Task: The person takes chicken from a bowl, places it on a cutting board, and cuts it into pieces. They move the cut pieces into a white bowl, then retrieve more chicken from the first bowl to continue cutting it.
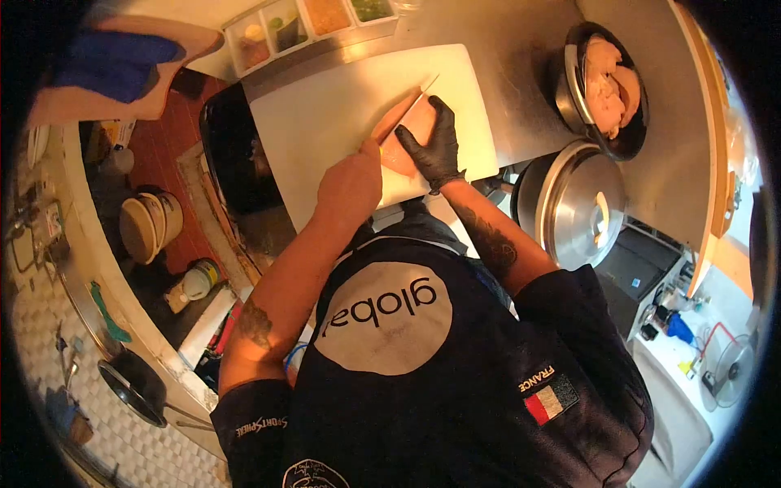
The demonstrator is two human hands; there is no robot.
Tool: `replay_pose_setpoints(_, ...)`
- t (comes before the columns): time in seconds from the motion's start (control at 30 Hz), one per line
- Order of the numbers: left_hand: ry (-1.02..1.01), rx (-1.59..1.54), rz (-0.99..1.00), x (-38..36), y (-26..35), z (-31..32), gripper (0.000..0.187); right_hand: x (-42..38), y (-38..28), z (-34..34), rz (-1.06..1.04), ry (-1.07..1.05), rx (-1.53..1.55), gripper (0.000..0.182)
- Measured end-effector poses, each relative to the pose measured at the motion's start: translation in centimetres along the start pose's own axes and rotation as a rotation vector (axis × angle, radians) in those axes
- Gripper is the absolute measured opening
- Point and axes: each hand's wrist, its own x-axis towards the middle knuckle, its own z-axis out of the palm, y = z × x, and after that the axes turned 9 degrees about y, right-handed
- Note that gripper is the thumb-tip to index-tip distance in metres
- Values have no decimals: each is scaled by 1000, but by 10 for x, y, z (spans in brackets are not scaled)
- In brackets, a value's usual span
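A pale pink piece of raw meat, like a chicken breast [397,156], lies on the white cutting board [301,122]. My bare left hand [351,185] is closed around the handle of a knife [414,104]. Its blade slants up and to the right across the meat, tip pointing away from me. On the right side of the meat, my right hand [438,148] in a black glove holds it against the board, thumb close beside the blade. The gloved fingers cover part of the meat, and my left fist hides most of the handle.
Right of the board stands a bowl [573,98] with several raw meat pieces [606,81]. Nearer me is a pot with a shiny metal lid [582,203]. Food containers [329,15] line the back edge. White buckets [145,228] sit on the floor at left.
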Motion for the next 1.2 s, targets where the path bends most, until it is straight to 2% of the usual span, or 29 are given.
replay_pose_setpoints(0.1, 9, -2, 22, 10, 6, -2, 21, 0, 1, 1, -10, 28, 33, 87)
replay_pose_setpoints(0.17, -54, 28, -29, 1, 8, -12, 22, 0, 3, 1, -51, 36, 32, 88)
replay_pose_setpoints(0.27, -122, 64, -65, -14, 8, -26, 24, 0, -4, -4, 55, 7, 65, 89)
replay_pose_setpoints(0.3, -145, 73, -73, -17, 8, -28, 25, -1, -3, -4, -6, 21, 66, 89)
replay_pose_setpoints(0.5, -56, 50, -54, 15, 13, 6, 24, 2, 3, -5, -8, 1, 23, 89)
replay_pose_setpoints(0.7, -202, 92, -117, -30, -2, -14, 30, -2, 4, -7, 9, -12, 86, 88)
replay_pose_setpoints(0.8, -149, 62, -123, -16, -3, 10, 33, -2, 6, -5, 11, 26, 88, 87)
replay_pose_setpoints(0.9, -26, -51, -150, -6, -1, 42, 31, 0, 7, -13, 55, -40, 86, 87)
replay_pose_setpoints(0.97, -48, -37, -182, -20, -9, 52, 31, -2, 9, -13, 41, -45, 73, 87)
replay_pose_setpoints(1.1, -77, -39, -219, -50, -33, 56, 30, 0, 13, -14, 25, -64, 45, 89)
replay_pose_setpoints(1.2, -16, -87, -161, -72, -64, 24, 29, 4, 18, -15, -4, -81, 59, 89)
